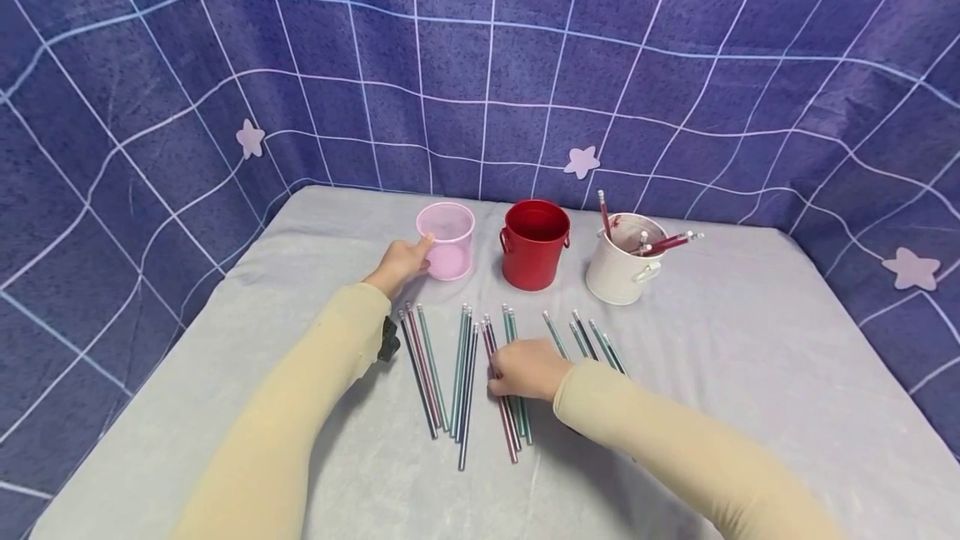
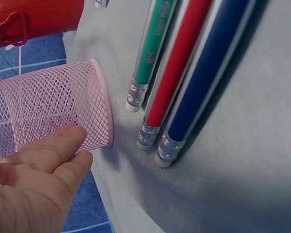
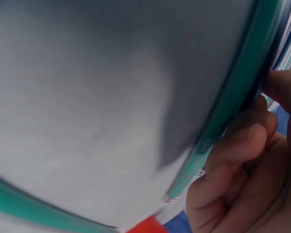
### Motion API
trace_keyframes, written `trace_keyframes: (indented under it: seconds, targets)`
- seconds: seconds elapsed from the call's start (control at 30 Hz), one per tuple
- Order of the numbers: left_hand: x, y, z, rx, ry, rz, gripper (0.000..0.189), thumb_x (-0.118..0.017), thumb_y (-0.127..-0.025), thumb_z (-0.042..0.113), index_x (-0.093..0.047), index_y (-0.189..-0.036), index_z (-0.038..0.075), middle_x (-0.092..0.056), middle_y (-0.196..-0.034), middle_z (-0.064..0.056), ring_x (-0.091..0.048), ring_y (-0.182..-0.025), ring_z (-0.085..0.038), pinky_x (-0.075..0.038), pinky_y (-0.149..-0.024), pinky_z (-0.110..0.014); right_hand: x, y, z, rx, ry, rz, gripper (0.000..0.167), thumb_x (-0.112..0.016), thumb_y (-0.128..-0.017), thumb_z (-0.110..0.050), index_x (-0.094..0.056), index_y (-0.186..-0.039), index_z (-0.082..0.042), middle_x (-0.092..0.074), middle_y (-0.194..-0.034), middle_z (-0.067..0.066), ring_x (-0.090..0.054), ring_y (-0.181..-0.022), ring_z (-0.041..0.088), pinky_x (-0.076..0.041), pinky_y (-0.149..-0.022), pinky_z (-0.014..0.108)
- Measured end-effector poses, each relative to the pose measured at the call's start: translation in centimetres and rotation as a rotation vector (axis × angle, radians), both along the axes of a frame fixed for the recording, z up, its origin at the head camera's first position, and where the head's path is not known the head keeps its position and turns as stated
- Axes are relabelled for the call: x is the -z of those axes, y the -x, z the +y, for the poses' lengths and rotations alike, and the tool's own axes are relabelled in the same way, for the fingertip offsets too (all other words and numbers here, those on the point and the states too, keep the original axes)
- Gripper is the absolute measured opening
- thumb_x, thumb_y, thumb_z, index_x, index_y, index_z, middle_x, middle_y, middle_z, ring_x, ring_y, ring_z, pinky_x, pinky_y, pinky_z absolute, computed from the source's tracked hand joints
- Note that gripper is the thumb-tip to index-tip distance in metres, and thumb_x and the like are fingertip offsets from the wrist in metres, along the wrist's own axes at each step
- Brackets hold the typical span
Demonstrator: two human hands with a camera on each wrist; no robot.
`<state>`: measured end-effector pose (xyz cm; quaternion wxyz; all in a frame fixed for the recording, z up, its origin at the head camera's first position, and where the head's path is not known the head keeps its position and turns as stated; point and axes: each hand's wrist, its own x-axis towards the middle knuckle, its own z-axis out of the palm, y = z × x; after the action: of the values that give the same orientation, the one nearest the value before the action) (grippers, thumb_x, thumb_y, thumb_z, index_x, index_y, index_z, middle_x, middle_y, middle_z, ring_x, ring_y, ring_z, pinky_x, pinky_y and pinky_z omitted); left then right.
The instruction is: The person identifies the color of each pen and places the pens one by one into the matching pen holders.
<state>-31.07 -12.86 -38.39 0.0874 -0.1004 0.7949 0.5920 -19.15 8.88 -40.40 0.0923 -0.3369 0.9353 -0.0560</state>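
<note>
My left hand touches the left side of a pink mesh cup, thumb near the rim; in the left wrist view two fingers lie fairly straight against the mesh. Over a group of pencils in the middle, my right hand bends down with curled fingers. Its thumb and fingertips close on a pencil at the group's left side; the hand hides which colour. In the right wrist view a green pencil runs beside the curled fingers. Red, green and dark blue pencils lie near the left wrist.
A red bucket stands right of the pink cup. Farther right, a white bucket holds several pencils. More pencils lie in a group at centre left and another at right. A blue curtain hangs behind the grey-covered table.
</note>
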Motion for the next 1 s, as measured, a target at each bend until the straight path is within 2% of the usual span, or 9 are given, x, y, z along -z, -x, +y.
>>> trace_keyframes:
  seconds: [0.23, 0.43, 0.7, 1.0]
  targets:
    - [0.0, 0.0, -0.3, 0.002, 0.01, -0.007, 0.061, -0.043, -0.103, 0.032, -0.033, -0.134, -0.019, -0.046, -0.132, -0.035, -0.05, -0.123, -0.038, -0.044, -0.1, -0.036, -0.1, -0.3, 0.5, 0.062, -0.012, -0.011, 0.031, -0.07, -0.079, -0.023, -0.054, -0.054, -0.015, -0.04, -0.047, -0.007, -0.037, -0.046, 0.01, -0.031, -0.043, 0.025]
    - [0.0, 0.0, -0.2, 0.0, -0.001, -0.004, 0.061, -0.043, -0.103, 0.031, -0.034, -0.134, -0.02, -0.046, -0.132, -0.036, -0.05, -0.123, -0.038, -0.044, -0.101, -0.036, -0.5, -0.1, 0.1, 0.125, -0.047, -0.076, 0.038, -0.07, -0.082, -0.022, -0.05, -0.051, -0.014, -0.038, -0.046, -0.004, -0.037, -0.046, 0.012, -0.031, -0.045, 0.025]
    - [0.1, 0.3, 0.1, -0.01, -0.02, 0.001, 0.061, -0.046, -0.102, 0.031, -0.034, -0.134, -0.019, -0.047, -0.131, -0.036, -0.051, -0.122, -0.038, -0.045, -0.1, -0.036, -0.3, 0.4, -0.1, 0.15, -0.092, -0.098, 0.039, -0.071, -0.08, -0.027, -0.048, -0.051, -0.015, -0.043, -0.049, -0.002, -0.041, -0.05, 0.013, -0.039, -0.048, 0.028]
    - [0.1, 0.1, 0.0, 0.001, 0.014, 0.004, 0.06, -0.044, -0.103, 0.031, -0.036, -0.132, -0.02, -0.049, -0.128, -0.036, -0.052, -0.121, -0.039, -0.045, -0.099, -0.037, -0.5, 0.8, -0.3, 0.271, -0.039, -0.301, 0.037, -0.072, -0.082, -0.029, -0.051, -0.055, -0.013, -0.044, -0.047, -0.002, -0.043, -0.037, 0.012, -0.038, -0.039, 0.025]
